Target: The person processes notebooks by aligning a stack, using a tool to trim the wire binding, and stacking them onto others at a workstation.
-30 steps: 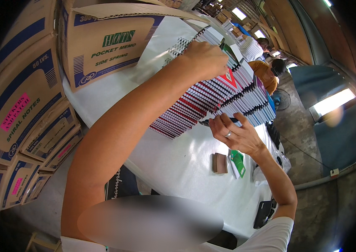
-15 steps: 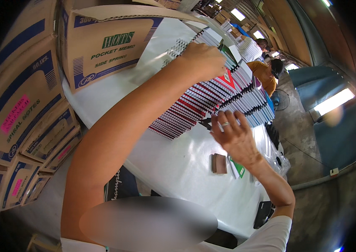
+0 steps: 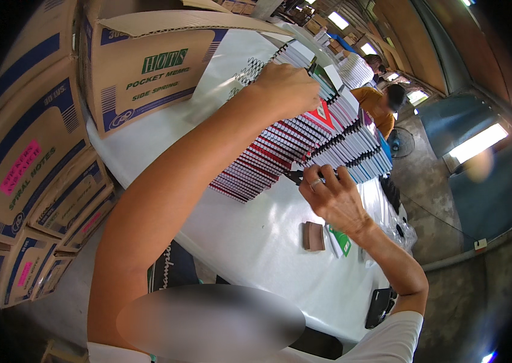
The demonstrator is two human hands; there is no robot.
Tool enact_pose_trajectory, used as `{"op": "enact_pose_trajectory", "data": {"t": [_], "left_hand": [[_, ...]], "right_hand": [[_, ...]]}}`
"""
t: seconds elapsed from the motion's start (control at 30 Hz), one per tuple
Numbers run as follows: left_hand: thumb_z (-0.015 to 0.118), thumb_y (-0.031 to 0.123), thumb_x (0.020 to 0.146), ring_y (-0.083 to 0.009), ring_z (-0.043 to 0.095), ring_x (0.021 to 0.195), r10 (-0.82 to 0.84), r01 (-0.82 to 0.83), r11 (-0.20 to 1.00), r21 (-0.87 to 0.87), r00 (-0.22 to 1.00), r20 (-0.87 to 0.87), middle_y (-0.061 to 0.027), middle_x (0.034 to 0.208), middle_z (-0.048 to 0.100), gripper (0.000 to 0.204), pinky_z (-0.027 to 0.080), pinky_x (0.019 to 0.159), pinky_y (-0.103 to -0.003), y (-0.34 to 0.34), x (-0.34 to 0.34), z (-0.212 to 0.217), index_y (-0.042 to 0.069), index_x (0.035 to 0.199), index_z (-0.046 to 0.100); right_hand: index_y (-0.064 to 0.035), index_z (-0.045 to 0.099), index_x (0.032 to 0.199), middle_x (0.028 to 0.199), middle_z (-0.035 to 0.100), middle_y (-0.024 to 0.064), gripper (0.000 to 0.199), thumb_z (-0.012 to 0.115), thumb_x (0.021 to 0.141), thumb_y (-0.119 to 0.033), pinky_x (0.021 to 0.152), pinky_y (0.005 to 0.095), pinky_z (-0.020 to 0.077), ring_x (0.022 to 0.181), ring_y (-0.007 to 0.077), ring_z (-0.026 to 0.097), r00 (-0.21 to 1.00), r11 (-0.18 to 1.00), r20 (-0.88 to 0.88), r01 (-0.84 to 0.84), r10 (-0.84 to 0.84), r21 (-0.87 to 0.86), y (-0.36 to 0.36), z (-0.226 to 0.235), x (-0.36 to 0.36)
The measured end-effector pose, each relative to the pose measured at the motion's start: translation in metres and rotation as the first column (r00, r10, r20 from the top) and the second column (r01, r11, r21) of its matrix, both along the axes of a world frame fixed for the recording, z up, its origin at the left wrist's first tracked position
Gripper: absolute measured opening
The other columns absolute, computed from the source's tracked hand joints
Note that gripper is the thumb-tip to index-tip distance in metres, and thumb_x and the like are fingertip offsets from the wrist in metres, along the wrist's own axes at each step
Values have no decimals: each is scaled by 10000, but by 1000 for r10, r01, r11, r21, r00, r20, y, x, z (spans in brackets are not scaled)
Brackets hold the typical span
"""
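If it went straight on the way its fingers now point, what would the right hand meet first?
Most likely the row of white-paged notebooks with black spiral bindings, just beyond the right hand; depth is unclear, so they may already touch.

On the white-covered desk (image 3: 256, 236), the left hand (image 3: 289, 89) is placed on the long row of small spiral notebooks (image 3: 256, 162), its fingertips hidden. The right hand (image 3: 333, 196) holds a thin black tool (image 3: 294, 176) beside this row. An open brown cardboard box (image 3: 159, 78) stands at the left edge. Between notebooks and near edge lie a small brown block (image 3: 313, 236) and a green-and-white booklet (image 3: 339, 241).
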State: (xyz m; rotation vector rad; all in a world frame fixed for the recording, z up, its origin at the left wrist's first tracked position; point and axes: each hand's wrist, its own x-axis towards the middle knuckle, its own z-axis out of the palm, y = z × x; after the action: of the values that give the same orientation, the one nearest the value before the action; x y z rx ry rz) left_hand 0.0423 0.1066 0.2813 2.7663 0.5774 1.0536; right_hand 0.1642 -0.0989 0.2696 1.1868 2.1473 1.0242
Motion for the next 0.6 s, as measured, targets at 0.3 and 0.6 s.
{"op": "enact_pose_trajectory", "data": {"t": [0.3, 0.6], "left_hand": [[486, 413, 897, -384, 657, 798, 12, -12, 1000, -17, 1000, 13, -200, 808, 670, 445, 514, 766, -472, 2, 2, -3, 38, 798, 704], [479, 439, 904, -384, 656, 823, 11, -11, 999, -32, 1000, -1, -190, 845, 679, 451, 510, 775, -480, 1, 0, 1, 51, 844, 701]], "right_hand": [[-150, 576, 1077, 1111, 509, -10, 329, 633, 752, -148, 986, 351, 376, 1118, 119, 476, 985, 987, 62, -162, 161, 18, 6, 27, 6], [-107, 644, 924, 999, 577, 23, 194, 619, 736, -143, 796, 313, 446, 959, 179, 547, 998, 999, 42, -51, 51, -8, 2, 16, 0]]}}
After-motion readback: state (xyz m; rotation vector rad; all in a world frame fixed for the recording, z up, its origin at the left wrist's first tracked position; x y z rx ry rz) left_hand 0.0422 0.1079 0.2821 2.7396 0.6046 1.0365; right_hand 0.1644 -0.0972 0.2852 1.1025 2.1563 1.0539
